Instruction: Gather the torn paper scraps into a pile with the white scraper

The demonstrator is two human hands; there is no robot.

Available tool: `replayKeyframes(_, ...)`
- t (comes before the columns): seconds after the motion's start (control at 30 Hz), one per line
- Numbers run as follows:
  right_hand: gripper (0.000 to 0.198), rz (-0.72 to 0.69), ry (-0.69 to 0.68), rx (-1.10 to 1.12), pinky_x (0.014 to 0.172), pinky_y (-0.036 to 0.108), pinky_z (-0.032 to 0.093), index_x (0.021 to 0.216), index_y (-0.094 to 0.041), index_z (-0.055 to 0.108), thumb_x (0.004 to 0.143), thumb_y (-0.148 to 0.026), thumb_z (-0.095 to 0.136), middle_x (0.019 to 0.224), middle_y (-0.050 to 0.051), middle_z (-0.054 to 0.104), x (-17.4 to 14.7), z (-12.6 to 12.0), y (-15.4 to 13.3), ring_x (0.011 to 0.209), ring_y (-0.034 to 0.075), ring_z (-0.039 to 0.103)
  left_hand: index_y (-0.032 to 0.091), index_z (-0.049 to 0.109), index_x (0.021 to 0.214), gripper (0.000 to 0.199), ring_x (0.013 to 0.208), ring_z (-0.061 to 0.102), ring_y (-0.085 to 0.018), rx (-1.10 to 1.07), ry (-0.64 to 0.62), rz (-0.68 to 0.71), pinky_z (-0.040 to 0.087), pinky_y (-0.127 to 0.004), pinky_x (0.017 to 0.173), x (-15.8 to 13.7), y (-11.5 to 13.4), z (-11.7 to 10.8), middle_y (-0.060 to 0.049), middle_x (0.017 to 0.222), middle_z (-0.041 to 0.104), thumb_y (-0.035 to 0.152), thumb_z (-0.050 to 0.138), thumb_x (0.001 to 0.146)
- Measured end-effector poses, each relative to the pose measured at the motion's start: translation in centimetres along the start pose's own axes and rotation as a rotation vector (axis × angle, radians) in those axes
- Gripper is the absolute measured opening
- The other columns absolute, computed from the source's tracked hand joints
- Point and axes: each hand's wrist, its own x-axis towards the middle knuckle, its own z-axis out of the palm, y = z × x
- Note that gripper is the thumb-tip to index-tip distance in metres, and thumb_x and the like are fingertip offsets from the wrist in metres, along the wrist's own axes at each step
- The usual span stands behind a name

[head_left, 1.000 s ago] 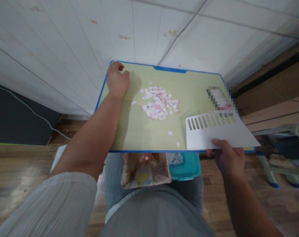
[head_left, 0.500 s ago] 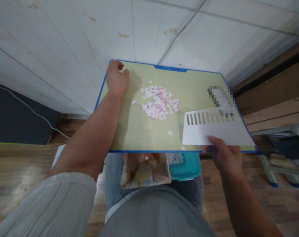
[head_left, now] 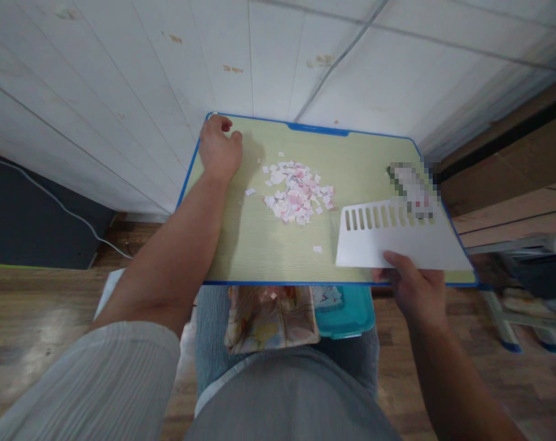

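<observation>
One sheet (head_left: 367, 250) slid left, right grip (head_left: 419, 293) pinching; left grip (head_left: 220, 150) curled, contents unclear; one scrap pile (head_left: 297, 196).

A scuffed, pale panelled wall (head_left: 135, 73) backs this corner, a grey cable (head_left: 335, 64) slanting down it. A dark panel (head_left: 30, 226) stands off left above wood-look flooring (head_left: 34, 349); brown panels (head_left: 512, 162) line the right.

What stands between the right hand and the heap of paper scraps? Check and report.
The slotted white sheet held by the right hand: its left part lies between hand and heap. Nothing else visible blocks the line; one loose scrap lies on its near side.
</observation>
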Motion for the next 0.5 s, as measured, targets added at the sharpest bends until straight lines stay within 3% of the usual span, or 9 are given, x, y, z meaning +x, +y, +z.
replayKeyframes(0.07, 0.032, -0.042, -0.024, -0.015, 0.057, 0.037, 0.058, 0.067, -0.025, 0.072, 0.092, -0.041, 0.082, 0.062, 0.003, 0.072, 0.1, 1.3, -0.6, 0.054, 0.022, 0.065, 0.033, 0.045, 0.086, 0.041, 0.138, 0.054, -0.029, 0.005, -0.008, -0.008, 0.038, -0.053, 0.117, 0.0, 0.2, -0.1, -0.005, 0.100, 0.066, 0.039, 0.085, 0.089)
replayKeyframes(0.2, 0.035, -0.115, -0.075, -0.045, 0.062, 0.038, 0.060, 0.062, -0.023, 0.073, 0.092, -0.039, 0.082, 0.061, 0.005, 0.072, 0.3, 2.7, -1.4, 0.056, 0.021, 0.066, 0.031, 0.048, 0.091, 0.032, 0.117, 0.060, -0.025, 0.029, 0.055, 0.018, 0.042, -0.049, 0.120, -0.3, 0.3, 0.1, -0.003, 0.112, 0.068, 0.013, 0.074, 0.091)
replayKeyframes(0.37, 0.032, -0.027, -0.020, 0.071, 0.044, 0.033, 0.046, 0.055, -0.025, 0.065, 0.082, -0.025, 0.082, 0.051, -0.001, 0.062, 0.4, 1.0, -0.6, 0.043, 0.018, 0.055, 0.030, 0.050, 0.093, 0.033, 0.113, 0.060, -0.025, 0.049, 0.058, 0.020, 0.046, -0.048, 0.117, -0.5, 0.5, 0.2, -0.004, 0.112, 0.067, 0.005, 0.071, 0.092)
replayKeyframes(0.5, 0.030, -0.044, -0.085, 0.051, 0.055, 0.036, 0.055, 0.062, -0.025, 0.069, 0.088, -0.029, 0.082, 0.055, 0.000, 0.066, 0.4, 0.0, 0.0, 0.050, 0.021, 0.062, 0.030, 0.051, 0.092, 0.035, 0.111, 0.059, -0.024, 0.047, 0.070, 0.024, 0.047, -0.046, 0.116, -0.4, 0.4, 0.2, -0.003, 0.109, 0.067, 0.004, 0.074, 0.092)
